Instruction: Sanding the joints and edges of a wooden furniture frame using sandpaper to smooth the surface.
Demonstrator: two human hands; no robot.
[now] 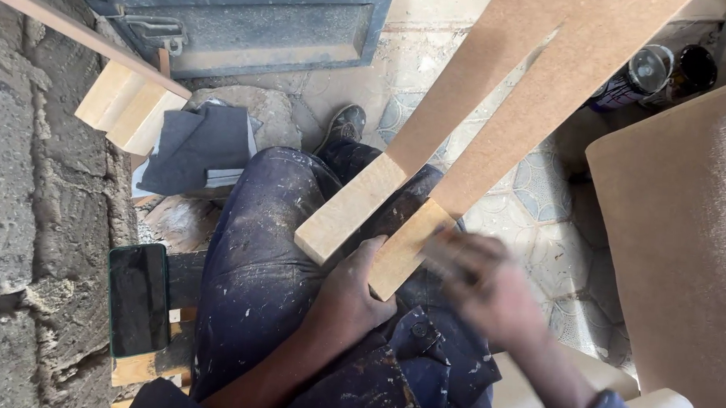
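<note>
Nearest, the left hand (350, 298) clamps around the near end of a forked wooden piece (429, 199) resting across the person's lap, while the right hand (483, 285), blurred, lies over the right prong's end; whether it grasps anything I cannot tell. Should the left grip slacken, the piece could likely slide toward the phone (139, 298) at left or tip onto the tiled floor (545, 197) beyond.
</note>
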